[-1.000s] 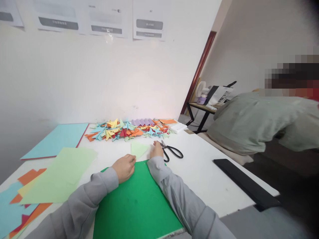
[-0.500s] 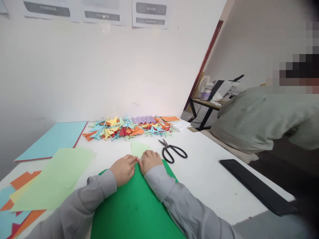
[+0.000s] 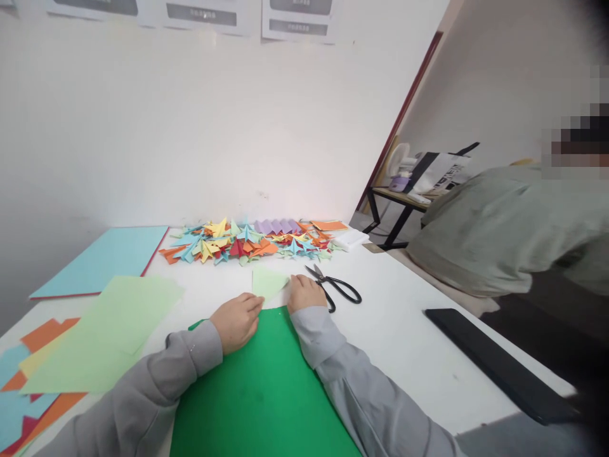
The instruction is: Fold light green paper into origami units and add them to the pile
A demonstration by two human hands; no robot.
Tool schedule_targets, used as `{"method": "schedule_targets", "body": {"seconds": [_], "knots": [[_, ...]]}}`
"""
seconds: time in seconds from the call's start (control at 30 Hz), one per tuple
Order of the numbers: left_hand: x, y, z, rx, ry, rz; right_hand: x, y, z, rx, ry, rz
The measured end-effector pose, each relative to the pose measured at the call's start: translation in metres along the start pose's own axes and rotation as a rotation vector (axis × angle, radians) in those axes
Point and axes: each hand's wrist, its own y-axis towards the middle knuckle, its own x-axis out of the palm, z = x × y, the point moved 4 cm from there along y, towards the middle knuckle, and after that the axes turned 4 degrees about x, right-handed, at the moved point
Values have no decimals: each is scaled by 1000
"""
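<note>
A small light green sheet of paper [image 3: 269, 281] lies at the far edge of a large green sheet [image 3: 257, 387]. My left hand [image 3: 238, 322] has its fingers closed together at the paper's near corner, pressing it down. At the paper's right corner, my right hand [image 3: 306, 294] is closed with its fingertips on the edge, which looks slightly raised. Black-handled scissors [image 3: 317, 273] lie just to the right of that hand, which partly covers one handle loop.
Folded colourful paper planes [image 3: 247, 244] are piled along the wall. On the left are large light green paper [image 3: 104, 336], coloured scraps [image 3: 40, 406] and a light blue sheet [image 3: 104, 260]. A long black object [image 3: 499, 365] lies at right; beyond sits another person [image 3: 495, 222].
My right hand has moved right, away from my left hand, to the paper's right corner. More of the light green paper shows. My left hand has stayed nearly still.
</note>
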Motion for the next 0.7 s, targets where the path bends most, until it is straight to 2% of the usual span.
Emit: {"method": "schedule_targets", "body": {"seconds": [0.13,0.27,0.53,0.7], "knots": [[-2,1,0,-9,-19,-17,4,-11,-18,-244,101,-23],[-4,3,1,-46,-33,-42,13,-16,-30,-373,130,-52],[-3,3,3,-121,-57,-40,16,-15,-31,-448,184,-75],[-2,1,3,-154,-38,-55,24,-14,-28,-458,234,-33]]}}
